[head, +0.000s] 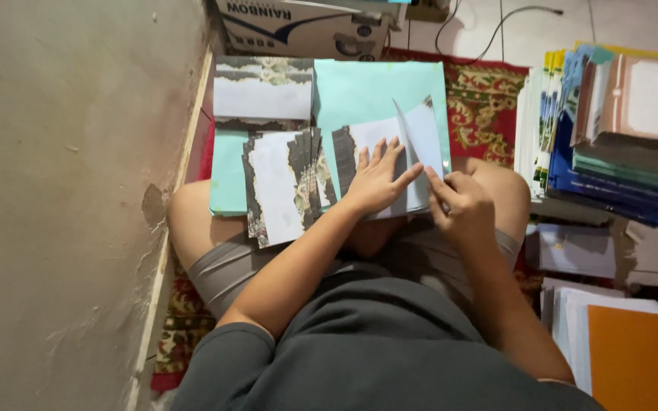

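left hand (377,181): flat and spread wide, palm down, pinning the white sheet (419,148) onto the teal board. Not gripping anything, just pressing.

right hand (462,207): fingers curled in with the tips pinching the sheet's lower right edge, right where the flap starts to lift. Looks like a light pinch, though the exact contact is a bit hidden by the knuckles.

white sheet: sits on the right half of the teal board (378,91), over the person's lap. Dark marbled border down its left side, and its right part is folded up, so the crease runs roughly away from the body, leaning a little left at the top.

which way it lies: the sheet is straight ahead of both hands. Left hand is on top of its middle, right hand is at its near right corner, so the right one is the closer to the raised flap.

fanned stack (283,186): similar bordered sheets, just left of the left hand, overlapping each other on the board.

single bordered card (262,95): farther up, left side.

book pile (618,133): well off to the right on the floor.

orange folder (637,358): lower right, near the right elbow.

cardboard box (306,27): beyond the board, top of view.

patterned rug (485,106): underneath it all.
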